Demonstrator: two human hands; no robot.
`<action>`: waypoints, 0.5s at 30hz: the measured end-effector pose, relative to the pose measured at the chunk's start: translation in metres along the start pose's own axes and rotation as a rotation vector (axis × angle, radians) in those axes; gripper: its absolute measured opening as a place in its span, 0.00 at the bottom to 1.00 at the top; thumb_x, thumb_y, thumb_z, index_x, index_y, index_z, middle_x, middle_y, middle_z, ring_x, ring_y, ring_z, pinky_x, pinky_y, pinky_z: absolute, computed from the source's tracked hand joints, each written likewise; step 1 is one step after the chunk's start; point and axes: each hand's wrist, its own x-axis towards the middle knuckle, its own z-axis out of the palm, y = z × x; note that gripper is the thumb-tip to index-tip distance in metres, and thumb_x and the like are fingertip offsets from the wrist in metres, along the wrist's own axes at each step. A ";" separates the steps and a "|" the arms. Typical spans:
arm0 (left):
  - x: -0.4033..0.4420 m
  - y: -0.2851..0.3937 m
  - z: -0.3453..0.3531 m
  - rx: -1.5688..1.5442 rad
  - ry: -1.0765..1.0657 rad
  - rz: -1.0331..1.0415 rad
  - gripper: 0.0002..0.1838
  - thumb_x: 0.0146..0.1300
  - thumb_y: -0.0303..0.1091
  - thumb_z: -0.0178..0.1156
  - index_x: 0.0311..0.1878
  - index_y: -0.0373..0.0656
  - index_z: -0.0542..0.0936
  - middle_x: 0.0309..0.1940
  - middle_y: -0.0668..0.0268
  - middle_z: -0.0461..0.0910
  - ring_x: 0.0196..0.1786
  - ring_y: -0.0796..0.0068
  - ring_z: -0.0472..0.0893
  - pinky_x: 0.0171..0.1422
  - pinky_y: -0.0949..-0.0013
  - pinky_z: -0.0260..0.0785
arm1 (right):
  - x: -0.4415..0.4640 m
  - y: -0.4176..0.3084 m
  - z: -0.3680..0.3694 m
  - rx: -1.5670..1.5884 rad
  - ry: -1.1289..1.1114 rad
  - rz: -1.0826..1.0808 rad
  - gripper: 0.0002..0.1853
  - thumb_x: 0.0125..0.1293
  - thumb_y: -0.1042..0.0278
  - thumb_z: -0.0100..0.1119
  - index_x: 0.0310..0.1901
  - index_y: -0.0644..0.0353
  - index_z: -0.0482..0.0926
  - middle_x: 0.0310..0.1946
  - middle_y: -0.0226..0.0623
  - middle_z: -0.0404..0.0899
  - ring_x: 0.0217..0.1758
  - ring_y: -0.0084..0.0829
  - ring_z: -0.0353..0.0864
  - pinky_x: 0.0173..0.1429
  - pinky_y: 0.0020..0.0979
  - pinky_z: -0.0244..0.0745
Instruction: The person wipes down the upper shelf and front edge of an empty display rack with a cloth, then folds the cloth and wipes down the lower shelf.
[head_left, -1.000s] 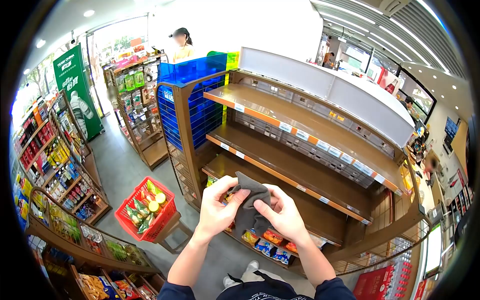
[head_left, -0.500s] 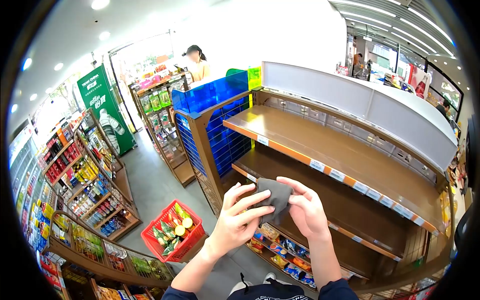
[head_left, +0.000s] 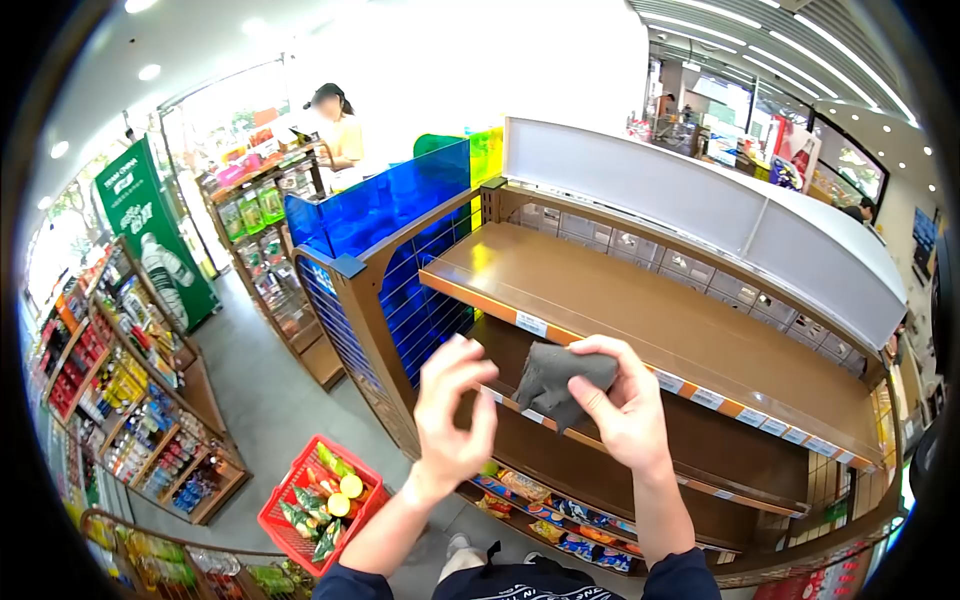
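Before a brown display rack (head_left: 600,290), the person's right hand (head_left: 630,412) grips a bunched dark-gray cloth (head_left: 555,378) between thumb and fingers, while the left hand (head_left: 447,425), half open with fingers curled, hangs empty beside it. Packaged snacks (head_left: 592,550) line the bottom shelves; left of the rack stands a loaded red plastic basket (head_left: 275,518).

cloth (head_left: 565,378): matt fabric | top shelf (head_left: 620,295): smooth, glossy | basket (head_left: 276,518): plastic | blue panel (head_left: 400,190): glossy plastic
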 end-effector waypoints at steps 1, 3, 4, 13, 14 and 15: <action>0.008 -0.014 -0.003 0.040 0.041 -0.065 0.17 0.60 0.20 0.62 0.54 0.33 0.79 0.60 0.48 0.77 0.68 0.49 0.75 0.74 0.53 0.64 | 0.010 -0.002 0.004 -0.063 0.010 -0.053 0.16 0.69 0.84 0.60 0.57 0.63 0.76 0.54 0.34 0.79 0.58 0.25 0.78 0.65 0.28 0.72; 0.021 -0.053 -0.001 0.056 0.082 -0.140 0.25 0.64 0.27 0.67 0.63 0.33 0.73 0.66 0.47 0.72 0.70 0.50 0.72 0.75 0.54 0.63 | 0.030 -0.014 0.014 -0.116 0.010 -0.072 0.16 0.68 0.84 0.58 0.56 0.63 0.76 0.52 0.33 0.78 0.58 0.25 0.78 0.65 0.28 0.72; 0.028 -0.068 0.000 0.090 0.064 -0.154 0.34 0.64 0.32 0.70 0.69 0.35 0.67 0.72 0.47 0.65 0.74 0.49 0.67 0.76 0.54 0.62 | 0.042 -0.024 0.020 -0.188 -0.002 -0.073 0.16 0.67 0.84 0.58 0.55 0.63 0.76 0.51 0.32 0.78 0.56 0.24 0.77 0.64 0.27 0.72; 0.043 -0.105 0.038 -0.200 0.113 -0.350 0.54 0.64 0.41 0.73 0.77 0.26 0.46 0.74 0.39 0.53 0.78 0.46 0.55 0.83 0.51 0.47 | 0.177 -0.035 0.052 -0.825 -0.076 0.069 0.18 0.61 0.59 0.63 0.50 0.58 0.80 0.44 0.41 0.82 0.50 0.31 0.80 0.58 0.32 0.75; 0.042 -0.104 0.041 -0.217 0.130 -0.355 0.54 0.63 0.41 0.73 0.77 0.25 0.46 0.74 0.38 0.52 0.78 0.45 0.55 0.83 0.51 0.46 | 0.185 -0.032 0.058 -0.837 -0.069 0.080 0.18 0.61 0.59 0.63 0.50 0.58 0.80 0.44 0.41 0.82 0.50 0.31 0.80 0.58 0.32 0.75; 0.042 -0.102 0.044 -0.230 0.145 -0.360 0.55 0.63 0.41 0.74 0.77 0.25 0.45 0.75 0.37 0.52 0.78 0.44 0.54 0.83 0.50 0.46 | 0.192 -0.029 0.066 -0.969 -0.099 0.129 0.24 0.58 0.52 0.67 0.51 0.59 0.81 0.46 0.43 0.83 0.52 0.32 0.81 0.59 0.33 0.76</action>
